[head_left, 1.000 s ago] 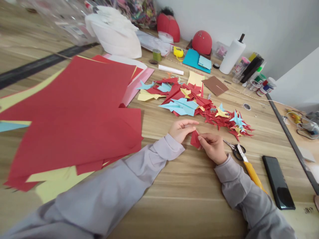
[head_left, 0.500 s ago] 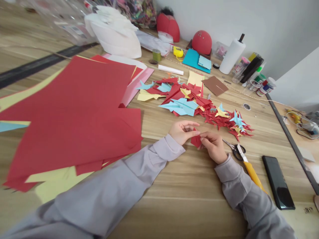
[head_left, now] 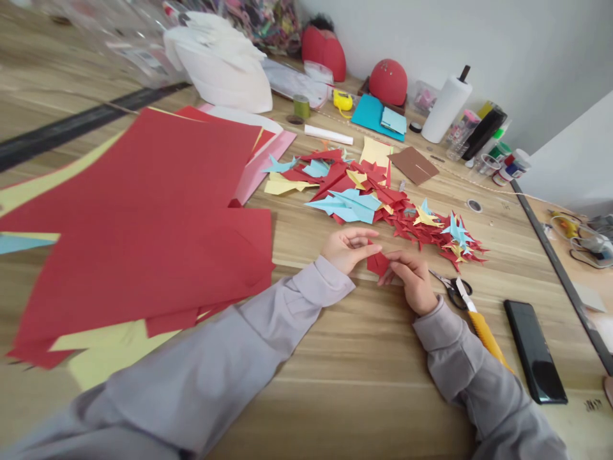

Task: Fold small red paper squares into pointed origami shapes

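Kinda messy wood desk (head_left: 364, 358), red paper (head_left: 377, 264) pinched in left hand (head_left: 345, 249), its edge gripped by right hand (head_left: 412, 280) too, paper planes (head_left: 347, 206) piled up just beyond

My left hand (head_left: 348, 250) hides part of the folded red paper (head_left: 378, 264); I can't identify the pinkish object (head_left: 608, 387) cut off lower right.

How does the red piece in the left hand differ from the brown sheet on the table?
The red piece looks smaller than the brown sheet. The red piece is held by the left hand, while the brown sheet lies flat on the table. Both have straight edges.
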`<state>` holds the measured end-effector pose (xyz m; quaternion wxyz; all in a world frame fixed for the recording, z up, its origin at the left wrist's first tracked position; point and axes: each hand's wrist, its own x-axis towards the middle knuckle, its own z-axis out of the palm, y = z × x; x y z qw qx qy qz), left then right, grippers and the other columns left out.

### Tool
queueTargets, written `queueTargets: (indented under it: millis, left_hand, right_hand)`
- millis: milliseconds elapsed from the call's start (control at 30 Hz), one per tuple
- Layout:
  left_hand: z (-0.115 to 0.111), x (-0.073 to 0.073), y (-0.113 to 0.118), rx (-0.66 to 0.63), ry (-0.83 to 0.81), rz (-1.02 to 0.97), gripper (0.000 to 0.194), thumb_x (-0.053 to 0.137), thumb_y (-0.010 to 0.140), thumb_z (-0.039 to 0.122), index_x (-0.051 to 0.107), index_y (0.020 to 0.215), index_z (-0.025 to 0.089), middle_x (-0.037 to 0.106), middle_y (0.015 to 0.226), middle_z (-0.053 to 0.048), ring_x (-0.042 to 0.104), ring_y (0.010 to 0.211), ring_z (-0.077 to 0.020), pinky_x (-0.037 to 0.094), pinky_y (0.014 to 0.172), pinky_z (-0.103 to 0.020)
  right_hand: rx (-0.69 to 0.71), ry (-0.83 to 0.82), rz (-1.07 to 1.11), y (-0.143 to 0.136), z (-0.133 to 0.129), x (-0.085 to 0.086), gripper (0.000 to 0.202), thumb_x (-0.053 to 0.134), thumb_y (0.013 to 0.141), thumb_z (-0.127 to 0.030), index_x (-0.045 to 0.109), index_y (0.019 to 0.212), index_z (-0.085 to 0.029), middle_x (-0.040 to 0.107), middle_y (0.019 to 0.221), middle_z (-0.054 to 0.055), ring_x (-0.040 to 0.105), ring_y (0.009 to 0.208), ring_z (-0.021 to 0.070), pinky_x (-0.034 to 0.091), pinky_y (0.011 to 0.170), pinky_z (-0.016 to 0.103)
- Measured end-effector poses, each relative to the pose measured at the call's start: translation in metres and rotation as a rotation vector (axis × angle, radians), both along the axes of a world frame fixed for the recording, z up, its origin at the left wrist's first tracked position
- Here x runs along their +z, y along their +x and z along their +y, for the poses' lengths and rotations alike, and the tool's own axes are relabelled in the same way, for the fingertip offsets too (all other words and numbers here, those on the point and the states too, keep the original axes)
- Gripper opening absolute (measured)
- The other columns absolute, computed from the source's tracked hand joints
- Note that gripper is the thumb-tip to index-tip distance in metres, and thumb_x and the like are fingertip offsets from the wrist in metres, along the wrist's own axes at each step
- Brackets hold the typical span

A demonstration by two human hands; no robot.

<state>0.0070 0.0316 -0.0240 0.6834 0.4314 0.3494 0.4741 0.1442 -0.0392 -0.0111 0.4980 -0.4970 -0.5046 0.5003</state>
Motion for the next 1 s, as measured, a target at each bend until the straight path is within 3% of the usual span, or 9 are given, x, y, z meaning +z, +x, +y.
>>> queueTargets:
  millis: [133, 233, 400, 667, 1000]
  left_hand:
    - [-0.0003, 0.0011, 0.0006, 0.018, -0.009, -0.012, 0.036, 0.079, 0.047, 0.022, 0.068, 0.08, 0.013, 0.061, 0.053, 0.003, 0.052, 0.05, -0.0068, 0.044, 0.053, -0.021]
    - [-0.0024, 0.0039, 0.0008, 0.031, 0.009, -0.009, 0.034, 0.079, 0.048, 0.021, 0.068, 0.079, 0.012, 0.066, 0.06, 0.0, 0.057, 0.055, -0.0086, 0.047, 0.059, -0.022]
    - [-0.0068, 0.0081, 0.0006, 0.017, 0.061, 0.02, 0.034, 0.077, 0.051, 0.021, 0.066, 0.082, 0.012, 0.07, 0.07, -0.005, 0.065, 0.068, -0.0148, 0.051, 0.073, -0.029]
    - [-0.0061, 0.0052, 0.0009, -0.049, 0.036, -0.035, 0.039, 0.079, 0.045, 0.016, 0.064, 0.081, 0.011, 0.07, 0.069, -0.005, 0.066, 0.071, -0.0178, 0.053, 0.074, -0.033]
    - [-0.0065, 0.0061, 0.0003, -0.057, 0.036, -0.007, 0.033, 0.079, 0.045, 0.018, 0.063, 0.073, 0.012, 0.07, 0.064, -0.004, 0.067, 0.067, -0.0178, 0.053, 0.073, -0.033]
  right_hand:
    - [-0.059, 0.016, -0.081, -0.0037, 0.0012, -0.0001, 0.015, 0.06, 0.075, -0.03, 0.062, 0.08, -0.016, 0.06, 0.05, -0.002, 0.056, 0.043, 0.0114, 0.043, 0.045, 0.023]
    - [-0.18, 0.09, -0.146, -0.0045, 0.0022, -0.0009, 0.014, 0.062, 0.074, -0.03, 0.065, 0.08, -0.017, 0.06, 0.052, -0.002, 0.049, 0.04, 0.0093, 0.039, 0.04, 0.022]
    - [-0.281, 0.229, -0.185, -0.0019, 0.0043, -0.0017, 0.011, 0.063, 0.074, -0.026, 0.069, 0.082, -0.022, 0.066, 0.086, 0.003, 0.046, 0.045, 0.0075, 0.037, 0.039, 0.023]
    - [-0.24, 0.345, -0.281, 0.0007, 0.0056, -0.0014, 0.013, 0.061, 0.077, -0.021, 0.069, 0.086, -0.024, 0.067, 0.089, 0.004, 0.06, 0.083, 0.017, 0.049, 0.068, 0.03]
    - [-0.254, 0.181, -0.115, -0.0009, 0.0053, -0.003, 0.012, 0.065, 0.073, -0.03, 0.062, 0.078, -0.019, 0.064, 0.073, 0.001, 0.052, 0.056, 0.0108, 0.043, 0.051, 0.024]
